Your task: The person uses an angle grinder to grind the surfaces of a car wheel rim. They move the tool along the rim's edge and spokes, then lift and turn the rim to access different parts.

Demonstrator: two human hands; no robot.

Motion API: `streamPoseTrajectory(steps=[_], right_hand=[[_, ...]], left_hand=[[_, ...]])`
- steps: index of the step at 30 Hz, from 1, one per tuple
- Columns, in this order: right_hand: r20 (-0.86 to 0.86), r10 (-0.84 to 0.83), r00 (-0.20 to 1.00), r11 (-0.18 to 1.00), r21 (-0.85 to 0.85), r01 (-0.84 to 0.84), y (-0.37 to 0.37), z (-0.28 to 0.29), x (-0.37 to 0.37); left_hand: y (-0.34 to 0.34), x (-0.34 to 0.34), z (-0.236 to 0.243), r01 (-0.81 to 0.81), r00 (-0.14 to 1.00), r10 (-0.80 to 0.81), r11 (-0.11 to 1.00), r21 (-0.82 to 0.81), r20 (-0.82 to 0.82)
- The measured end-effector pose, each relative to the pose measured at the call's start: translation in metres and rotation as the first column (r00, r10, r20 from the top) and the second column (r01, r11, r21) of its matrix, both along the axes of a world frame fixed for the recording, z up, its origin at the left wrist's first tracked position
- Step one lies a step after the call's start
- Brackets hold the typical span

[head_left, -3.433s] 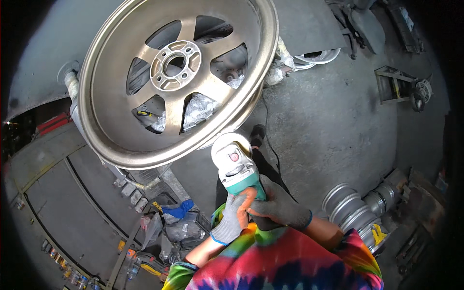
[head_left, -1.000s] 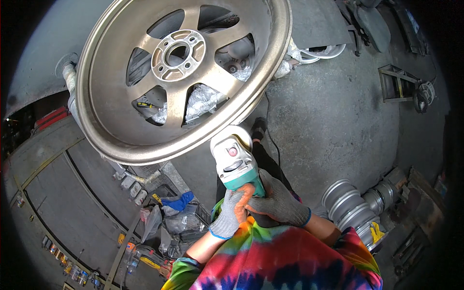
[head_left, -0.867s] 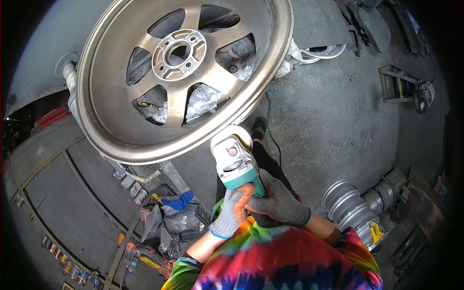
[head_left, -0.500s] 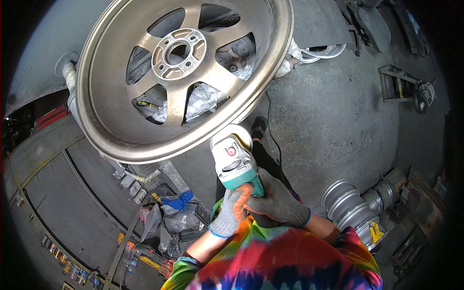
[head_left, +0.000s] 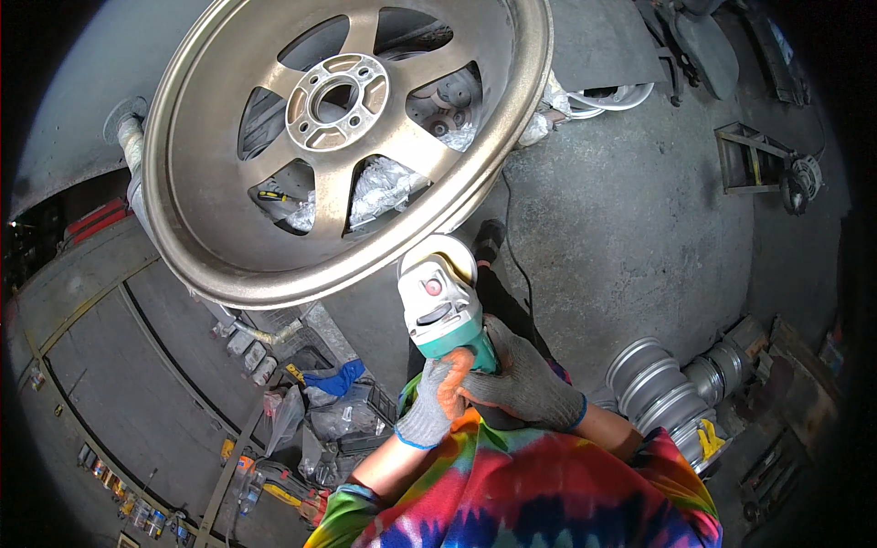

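Observation:
A bronze-silver six-spoke wheel rim (head_left: 402,137) fills the upper middle of the head view, propped at an angle over padded supports. A white and teal angle grinder (head_left: 434,301) has its round pad at the rim's lower edge; whether they touch is hard to tell. My left hand (head_left: 434,402), in a grey glove with an orange palm, is wrapped round the grinder's body from the left. My right hand (head_left: 516,379), also gloved, grips the same body from the right, its thumb beside the left one. The grinder's lower end is hidden under both gloves.
Stacked silver rims (head_left: 653,384) sit lower right. A metal stand (head_left: 754,155) is at the right. Bags and a blue cloth (head_left: 343,379) lie lower left near small containers. A black cable (head_left: 521,274) runs along the concrete floor (head_left: 621,237) beside my foot.
Compared with the earliest frame, the grinder and hands sit higher in view and the rim appears shifted slightly up and right. Over the last second almost nothing has moved.

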State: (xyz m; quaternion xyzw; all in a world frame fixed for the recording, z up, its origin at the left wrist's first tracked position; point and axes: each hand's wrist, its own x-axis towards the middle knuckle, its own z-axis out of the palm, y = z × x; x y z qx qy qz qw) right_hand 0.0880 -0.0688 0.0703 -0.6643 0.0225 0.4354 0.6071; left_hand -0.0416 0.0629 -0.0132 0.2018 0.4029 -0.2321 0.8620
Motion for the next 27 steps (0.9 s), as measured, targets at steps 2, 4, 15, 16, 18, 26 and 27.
streamPoseTrajectory(steps=[2, 4, 15, 16, 18, 26, 27], right_hand=[[-0.011, 0.001, 1.000, 1.000, -0.005, -0.001, 0.0001, 0.0012, 0.0009], [0.007, -0.024, 1.000, 1.000, -0.007, 0.024, 0.0013, 0.0022, 0.0011], [0.053, 0.005, 0.999, 1.000, -0.025, -0.003, -0.0020, -0.0011, 0.0004], [0.046, 0.010, 0.999, 1.000, -0.020, -0.009, -0.0024, 0.0001, 0.0019], [0.030, 0.002, 1.000, 1.000, -0.006, -0.001, -0.0030, 0.0001, 0.0022], [0.043, -0.029, 0.999, 0.999, 0.015, 0.029, -0.0016, -0.0045, -0.0014], [0.014, -0.041, 0.999, 0.999, 0.034, 0.041, -0.0016, -0.0050, -0.0016]], left_hand=[[-0.0005, 0.0007, -0.0011, -0.005, 1.000, 0.005, 1.000, -0.005, -0.001], [-0.0012, 0.0006, -0.0019, -0.004, 1.000, 0.004, 1.000, -0.008, 0.000], [-0.0033, 0.0015, -0.0057, -0.027, 1.000, 0.028, 0.999, -0.025, 0.003], [-0.0032, 0.0017, -0.0055, -0.031, 1.000, 0.031, 0.999, -0.030, 0.004], [-0.0034, 0.0007, -0.0046, -0.036, 0.999, 0.036, 0.999, -0.031, 0.003], [-0.0032, -0.0038, -0.0058, -0.080, 0.997, 0.080, 0.995, -0.061, 0.005], [-0.0032, -0.0043, -0.0063, -0.087, 0.996, 0.088, 0.994, -0.065, 0.009]])
